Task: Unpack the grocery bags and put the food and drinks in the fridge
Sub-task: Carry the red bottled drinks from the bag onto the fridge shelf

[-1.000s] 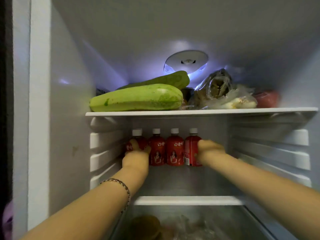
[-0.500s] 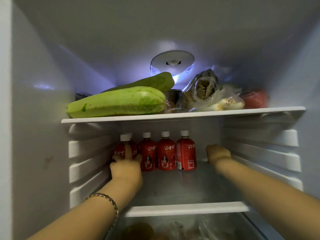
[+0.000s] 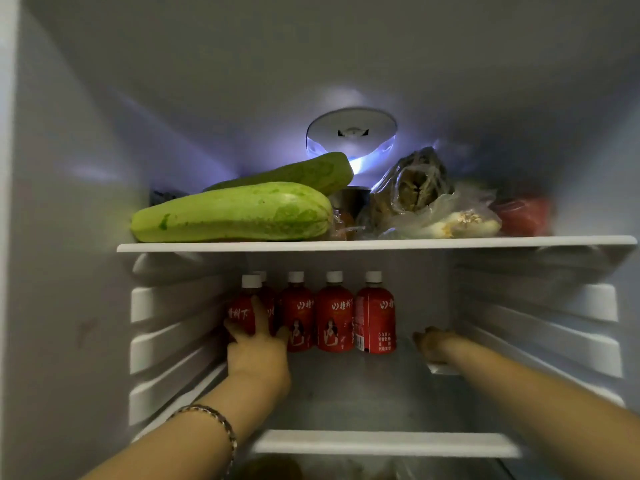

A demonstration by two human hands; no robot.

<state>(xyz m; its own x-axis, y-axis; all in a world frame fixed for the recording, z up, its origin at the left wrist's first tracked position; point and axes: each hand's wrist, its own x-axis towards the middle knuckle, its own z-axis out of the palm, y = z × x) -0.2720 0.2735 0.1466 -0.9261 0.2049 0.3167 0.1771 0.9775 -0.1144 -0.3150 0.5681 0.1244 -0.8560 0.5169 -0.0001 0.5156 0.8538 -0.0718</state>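
Several red drink bottles (image 3: 334, 317) with white caps stand in a row at the back of the fridge's middle shelf (image 3: 363, 389). My left hand (image 3: 258, 355) grips the leftmost front bottle (image 3: 240, 308), one finger lying up its label and the thumb on its right side. Another bottle stands right behind that one, mostly hidden. My right hand (image 3: 433, 344) rests on the shelf to the right of the row, apart from the bottles and holding nothing.
On the upper shelf (image 3: 346, 244) lie two green squashes (image 3: 235, 213), clear bags of food (image 3: 415, 202) and a red item (image 3: 523, 216). Ribbed side walls flank the middle shelf. The white front edge of a lower drawer cover (image 3: 381, 443) runs beneath my arms.
My right hand has left the rightmost bottle and moved right onto the shelf. My left hand stays on the leftmost bottle. The camera has come closer and shifted.
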